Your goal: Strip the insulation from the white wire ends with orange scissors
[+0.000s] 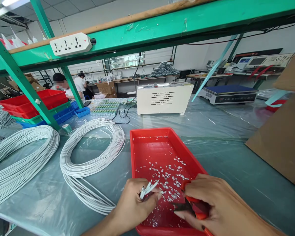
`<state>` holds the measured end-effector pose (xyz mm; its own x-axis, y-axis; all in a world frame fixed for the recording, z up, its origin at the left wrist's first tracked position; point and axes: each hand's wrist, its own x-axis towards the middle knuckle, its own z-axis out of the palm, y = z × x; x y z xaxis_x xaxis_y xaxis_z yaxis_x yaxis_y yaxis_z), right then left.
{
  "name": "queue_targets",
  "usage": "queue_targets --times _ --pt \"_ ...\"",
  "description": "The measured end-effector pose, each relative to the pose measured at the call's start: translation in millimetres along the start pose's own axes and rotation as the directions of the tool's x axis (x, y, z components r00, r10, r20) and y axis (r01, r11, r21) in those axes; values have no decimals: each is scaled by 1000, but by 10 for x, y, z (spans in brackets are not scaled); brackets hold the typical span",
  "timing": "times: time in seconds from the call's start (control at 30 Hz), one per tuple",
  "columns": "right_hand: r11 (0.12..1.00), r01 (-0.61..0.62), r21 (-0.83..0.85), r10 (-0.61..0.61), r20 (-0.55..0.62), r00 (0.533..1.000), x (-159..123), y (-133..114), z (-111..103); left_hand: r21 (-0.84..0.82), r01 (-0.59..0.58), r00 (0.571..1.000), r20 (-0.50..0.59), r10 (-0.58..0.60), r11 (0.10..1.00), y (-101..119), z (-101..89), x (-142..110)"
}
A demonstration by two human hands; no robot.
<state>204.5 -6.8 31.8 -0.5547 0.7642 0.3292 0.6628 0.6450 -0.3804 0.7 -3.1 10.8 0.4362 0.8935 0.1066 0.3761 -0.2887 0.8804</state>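
Plastic-sheeted workbench (pixel 226 157): red tray (pixel 186 152) is lying below, apparently catching scraps (pixel 172 184).
Left hand (pixel 134 205) is grasping white cable ends (pixel 150 188); right hand (pixel 217 200), red-handled cutters (pixel 200 215).

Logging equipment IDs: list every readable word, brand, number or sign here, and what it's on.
No text reads reliably.
Scale: light characters on dark front panel, too small and blurred to quote.
Bench instruments, right rear: panel markings too small.
Power strip: no legible text.
Cream box: slots, no legible text.
Red-handled tool in the right hand: none legible.
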Motion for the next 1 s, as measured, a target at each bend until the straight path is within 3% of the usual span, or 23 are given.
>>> queue_targets --times 0.07,0.13,0.23,0.33,0.5,0.63,0.8,1.0 --pt "992 -121 27 121 20 992 -1 28 72 -70 36 999 -26 -38 997 -1 0 6" --pt "948 -274 163 269 49 962 1 57 176 -107 62 997 -39 -67 992 -15 7 9" --pt "731 -432 528 424 144 894 27 58 326 -113 97 990 -94 -108 989 -60 25 8" --pt "522 -483 703 464 241 852 68 36 421 -103 106 981 -153 -121 989 -101 38 4" --pt "359 -468 807 434 300 850 122 28 509 -134 122 979 -147 -142 983 -81 22 6" --pt "318 -456 832 468 280 838 169 -4 520 -186 130 980 -127 -155 974 -58 13 0" --pt "302 -451 840 461 286 840 216 -54 466 -138 98 985 -127 -116 985 -85 24 0" --pt "370 -417 830 506 196 840 382 82 474 3 -44 941 -335 42 999 -9 11 -38"
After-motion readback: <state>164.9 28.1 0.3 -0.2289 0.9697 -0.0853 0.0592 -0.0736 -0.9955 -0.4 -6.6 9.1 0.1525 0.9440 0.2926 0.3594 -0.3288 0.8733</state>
